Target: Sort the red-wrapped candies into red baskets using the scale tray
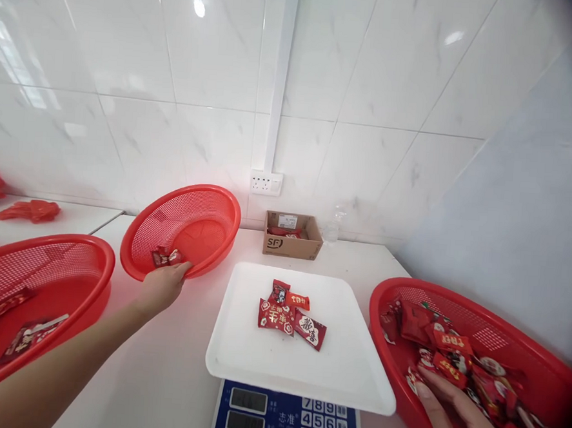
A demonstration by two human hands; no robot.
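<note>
My left hand (164, 289) is closed on the near rim of a red plastic basket (182, 204), which tilts towards me. A few red-wrapped candies (164, 257) lie at its low side, by my fingers. My right hand (455, 411) reaches into the right red basket (402, 289) among many wrapped candies (453, 340). Its thumb and fingers pinch a small red-and-white wrapped candy (412, 379) near the basket's inner left side. Between the hands, several red candy packets (277, 317) lie grouped on the white tray (245, 360) of a scale.
The scale's blue keypad and display panel (283, 420) faces me. At left stands another red basket (103, 261) with several packets. A cardboard box (293, 248) holding red packets and a clear plastic bottle (332, 226) stand by the tiled wall. Red plastic bags (29, 210) lie far left.
</note>
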